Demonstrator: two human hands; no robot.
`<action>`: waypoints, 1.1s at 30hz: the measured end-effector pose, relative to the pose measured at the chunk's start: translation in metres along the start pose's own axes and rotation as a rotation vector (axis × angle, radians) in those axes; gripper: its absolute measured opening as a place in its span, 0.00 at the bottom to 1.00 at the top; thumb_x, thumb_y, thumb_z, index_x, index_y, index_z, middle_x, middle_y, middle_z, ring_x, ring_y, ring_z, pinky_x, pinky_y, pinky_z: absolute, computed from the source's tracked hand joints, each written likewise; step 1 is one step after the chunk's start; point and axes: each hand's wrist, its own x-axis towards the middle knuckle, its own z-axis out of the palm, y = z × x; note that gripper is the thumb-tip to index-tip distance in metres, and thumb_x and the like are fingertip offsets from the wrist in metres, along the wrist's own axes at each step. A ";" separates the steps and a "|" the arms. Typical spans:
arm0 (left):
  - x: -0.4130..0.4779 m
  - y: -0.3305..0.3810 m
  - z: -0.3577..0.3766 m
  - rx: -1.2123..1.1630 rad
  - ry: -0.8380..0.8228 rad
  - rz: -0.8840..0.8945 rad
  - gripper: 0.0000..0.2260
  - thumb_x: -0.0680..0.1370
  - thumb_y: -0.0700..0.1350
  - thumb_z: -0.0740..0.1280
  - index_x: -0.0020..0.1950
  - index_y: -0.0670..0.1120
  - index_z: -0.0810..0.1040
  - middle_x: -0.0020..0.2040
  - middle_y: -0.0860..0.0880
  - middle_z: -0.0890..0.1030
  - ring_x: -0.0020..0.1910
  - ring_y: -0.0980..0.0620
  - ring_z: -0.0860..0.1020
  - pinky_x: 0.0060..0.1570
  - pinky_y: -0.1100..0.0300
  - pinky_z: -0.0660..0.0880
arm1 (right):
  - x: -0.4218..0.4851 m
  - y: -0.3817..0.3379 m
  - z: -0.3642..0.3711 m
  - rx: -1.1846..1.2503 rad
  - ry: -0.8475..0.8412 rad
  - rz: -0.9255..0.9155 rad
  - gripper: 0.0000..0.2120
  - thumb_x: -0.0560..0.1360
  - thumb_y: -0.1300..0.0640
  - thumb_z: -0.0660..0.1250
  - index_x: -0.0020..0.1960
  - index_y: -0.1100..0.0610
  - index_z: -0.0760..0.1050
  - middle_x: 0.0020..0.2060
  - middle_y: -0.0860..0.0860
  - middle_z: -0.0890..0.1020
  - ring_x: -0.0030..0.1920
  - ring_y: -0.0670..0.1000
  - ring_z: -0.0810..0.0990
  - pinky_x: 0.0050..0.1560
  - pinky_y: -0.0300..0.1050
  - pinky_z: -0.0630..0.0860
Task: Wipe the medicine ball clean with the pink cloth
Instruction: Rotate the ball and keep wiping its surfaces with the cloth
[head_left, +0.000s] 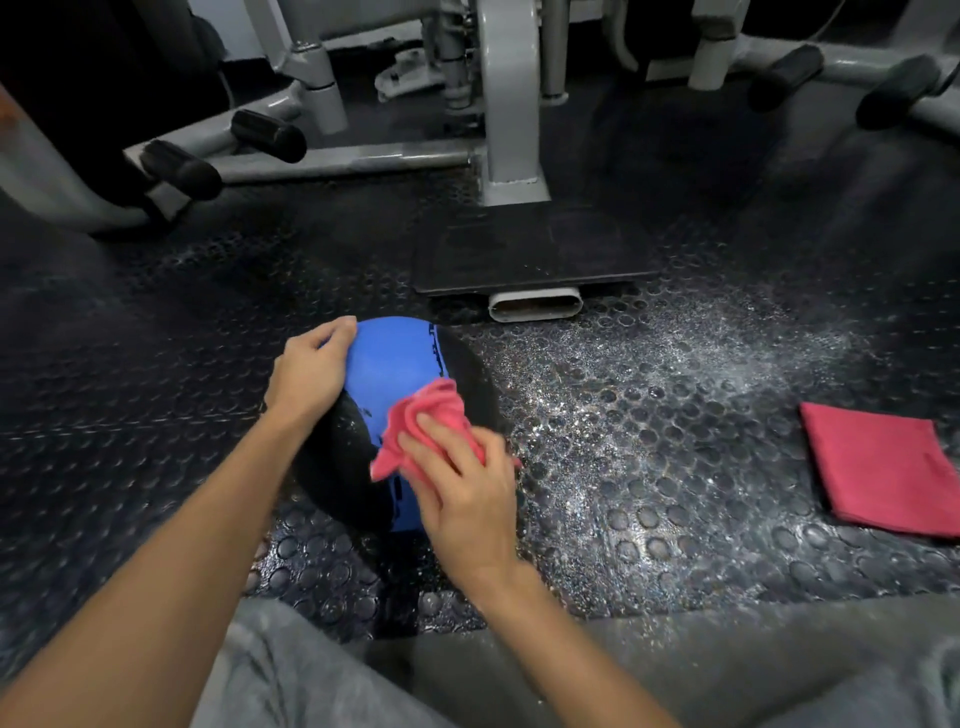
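Note:
A blue and black medicine ball (395, 364) sits on the studded rubber floor in front of me. My left hand (310, 370) rests on its upper left side, with fingers curled over the blue panel. A crumpled pink cloth (427, 415) lies on the ball's right side. My right hand (462, 491) presses the cloth against the ball with fingers fairly straight on top of it. Part of the cloth is hidden under that hand.
A second pink cloth (883, 467), folded flat, lies on the floor at the right. A grey gym machine (511, 104) with a black base plate (530, 249) stands just beyond the ball. Black padded rollers (270, 135) stick out at the left and right. My grey trouser legs (311, 675) fill the bottom.

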 end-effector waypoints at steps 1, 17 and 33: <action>0.000 0.001 0.002 0.010 -0.002 -0.010 0.14 0.77 0.58 0.59 0.59 0.60 0.78 0.64 0.50 0.77 0.65 0.45 0.72 0.65 0.53 0.65 | -0.008 0.004 0.001 -0.001 0.030 -0.017 0.12 0.76 0.48 0.60 0.53 0.49 0.79 0.54 0.44 0.80 0.47 0.55 0.74 0.41 0.51 0.75; -0.009 0.004 0.005 0.088 -0.016 -0.029 0.11 0.80 0.55 0.54 0.43 0.61 0.74 0.49 0.57 0.76 0.54 0.49 0.70 0.54 0.57 0.63 | -0.017 0.017 0.015 0.043 0.157 -0.152 0.10 0.77 0.51 0.62 0.56 0.48 0.78 0.53 0.41 0.79 0.48 0.54 0.77 0.50 0.49 0.72; 0.014 -0.011 -0.013 -0.328 -0.277 -0.244 0.20 0.77 0.58 0.62 0.65 0.52 0.75 0.64 0.52 0.76 0.62 0.51 0.75 0.68 0.52 0.66 | -0.031 0.041 -0.001 -0.013 0.060 -0.212 0.10 0.75 0.51 0.64 0.55 0.47 0.78 0.51 0.40 0.80 0.49 0.51 0.74 0.46 0.48 0.73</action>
